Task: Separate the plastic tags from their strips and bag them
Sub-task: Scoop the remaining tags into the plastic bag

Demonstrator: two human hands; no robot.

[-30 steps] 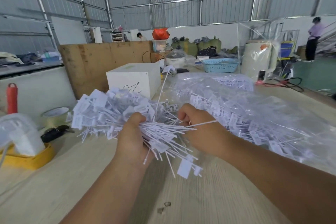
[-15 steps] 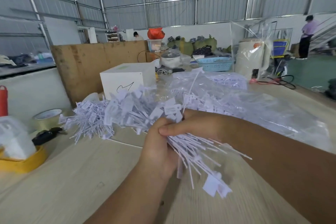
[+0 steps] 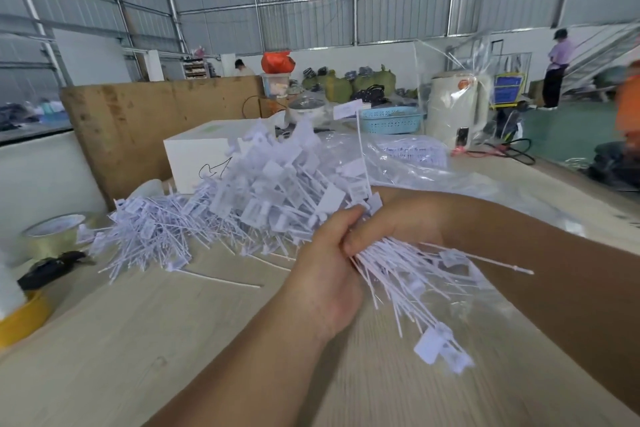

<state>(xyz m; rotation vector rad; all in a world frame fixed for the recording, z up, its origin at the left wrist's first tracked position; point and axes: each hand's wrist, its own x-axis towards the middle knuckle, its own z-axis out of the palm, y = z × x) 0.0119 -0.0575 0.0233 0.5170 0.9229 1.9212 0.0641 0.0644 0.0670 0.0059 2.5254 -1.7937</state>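
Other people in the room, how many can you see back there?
3. One person behind the wooden board, one person standing near the stairs, and an orange blur at the right edge, probably a person. More may be hidden.

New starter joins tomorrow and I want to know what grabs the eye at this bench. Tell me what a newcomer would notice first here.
First, the thick bundle of white plastic tags fanning out at the centre, gripped together by the left hand and right hand. Next, the loose pile of tags spread on the wooden table to the left. Behind the hands lies a large clear plastic bag.
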